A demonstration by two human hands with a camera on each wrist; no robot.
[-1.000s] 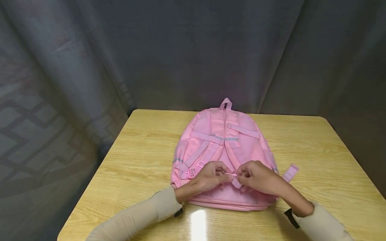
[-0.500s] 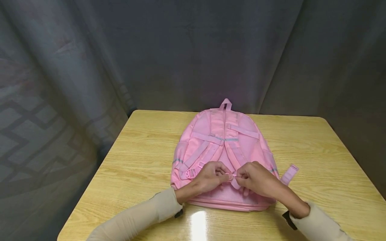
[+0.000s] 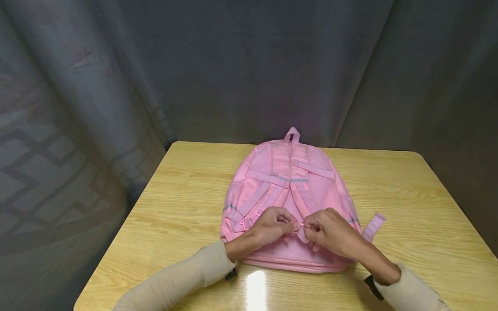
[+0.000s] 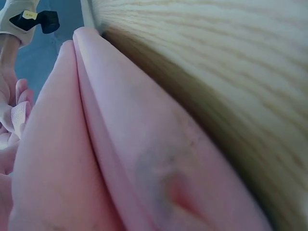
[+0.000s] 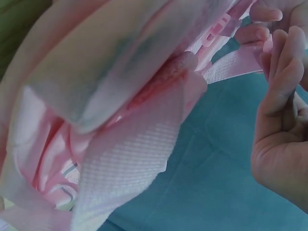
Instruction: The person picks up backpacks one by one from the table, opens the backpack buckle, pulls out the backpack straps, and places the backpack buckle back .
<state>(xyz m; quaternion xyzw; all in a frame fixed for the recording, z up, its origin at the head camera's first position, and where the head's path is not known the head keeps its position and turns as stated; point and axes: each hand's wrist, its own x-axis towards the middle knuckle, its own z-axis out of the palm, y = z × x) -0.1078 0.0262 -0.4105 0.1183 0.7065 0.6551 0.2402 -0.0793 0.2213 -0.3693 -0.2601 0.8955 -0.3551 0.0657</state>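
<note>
A pink backpack [image 3: 289, 255] lies on the table with its shoulder straps facing up. Over its lower middle, my left hand [image 3: 272, 224] pinches a small pink buckle [image 3: 296, 227] between thumb and fingers. Close beside it, my right hand [image 3: 330, 229] pinches the pink webbing strap [image 5: 236, 65] at that buckle. The fingertips of both hands nearly meet, and they partly hide how strap and buckle join. The left wrist view is mostly filled by the bag's bottom edge [image 4: 120, 120].
Another pink buckle [image 3: 246, 223] sits on the left shoulder strap. A loose strap end [image 3: 374, 225] sticks out past the bag's right side onto the wooden table [image 3: 186, 207]. Dark grey curtains [image 3: 249, 73] hang behind and to the left.
My right hand has shifted very slightly left, and the buckle between the hands has turned a little. The loose strap end on the right moved slightly. The bag stays in place.
</note>
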